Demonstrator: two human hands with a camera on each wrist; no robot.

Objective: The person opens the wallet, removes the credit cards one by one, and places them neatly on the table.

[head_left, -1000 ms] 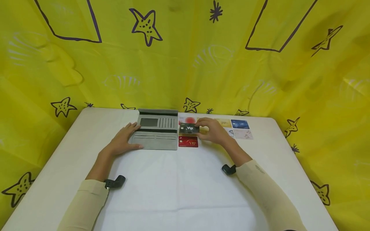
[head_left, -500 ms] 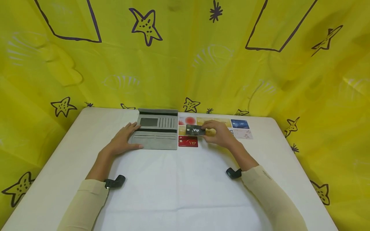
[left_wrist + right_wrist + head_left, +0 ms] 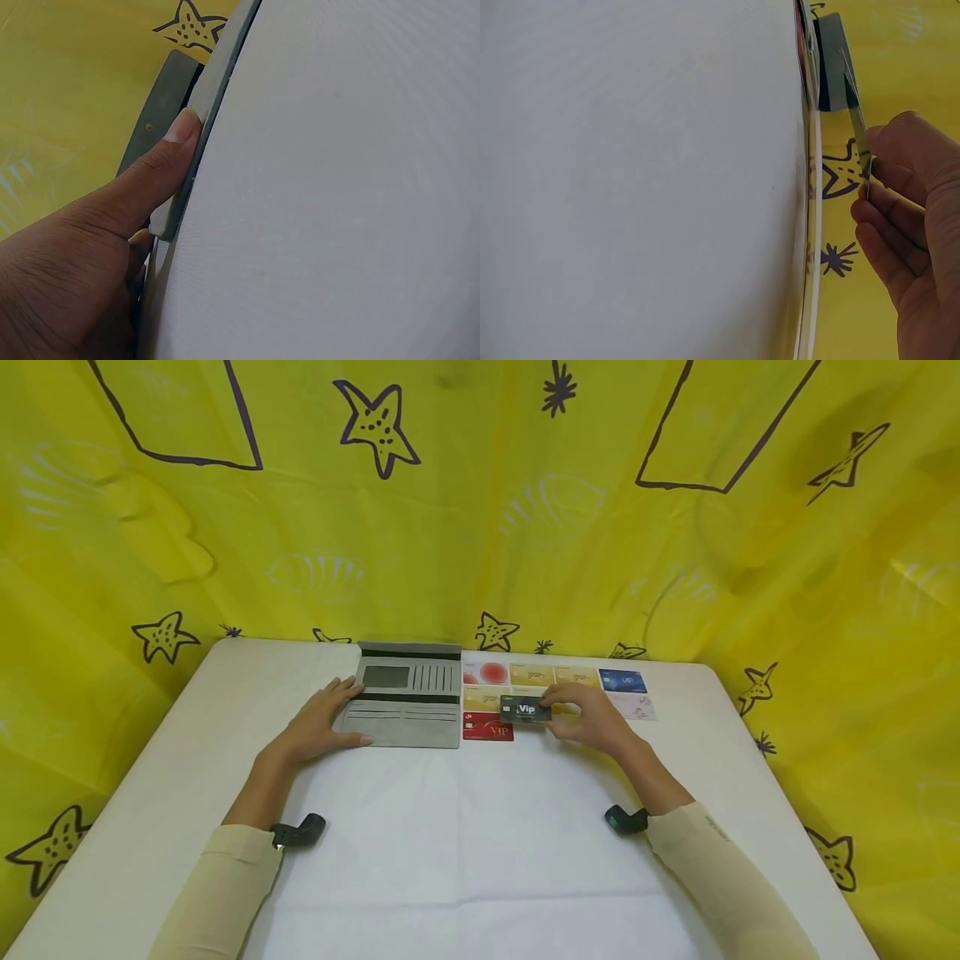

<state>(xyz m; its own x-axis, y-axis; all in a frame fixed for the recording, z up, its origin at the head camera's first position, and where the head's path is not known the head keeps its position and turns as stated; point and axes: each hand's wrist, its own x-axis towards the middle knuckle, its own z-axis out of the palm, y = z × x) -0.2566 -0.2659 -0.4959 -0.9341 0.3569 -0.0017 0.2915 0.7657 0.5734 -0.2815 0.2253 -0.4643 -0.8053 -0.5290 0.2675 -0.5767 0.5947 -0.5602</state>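
An opened grey wallet (image 3: 430, 735) with card slots and a dark window lies flat near the table's far edge. My left hand (image 3: 318, 722) rests on its left side with the fingers spread; the left wrist view shows the thumb (image 3: 161, 169) lying along the wallet's edge. Between thumb and fingertips, my right hand (image 3: 588, 718) pinches a black VIP card (image 3: 523, 709) by its right end. In the right wrist view this card (image 3: 857, 112) is seen edge-on, raised off the table. It partly covers a red VIP card (image 3: 483, 727) and gold cards behind it.
Right of the wallet, several cards lie in rows: a red-and-white one (image 3: 491, 673), gold ones (image 3: 532, 675), a blue one (image 3: 622, 682) and a pale pink one (image 3: 633, 707). A yellow curtain (image 3: 450, 527) hangs behind the white table (image 3: 450, 835).
My right hand has carried the black VIP card rightward and a little toward me, away from the wallet, uncovering the gold card beneath. The left hand and wallet have stayed put.
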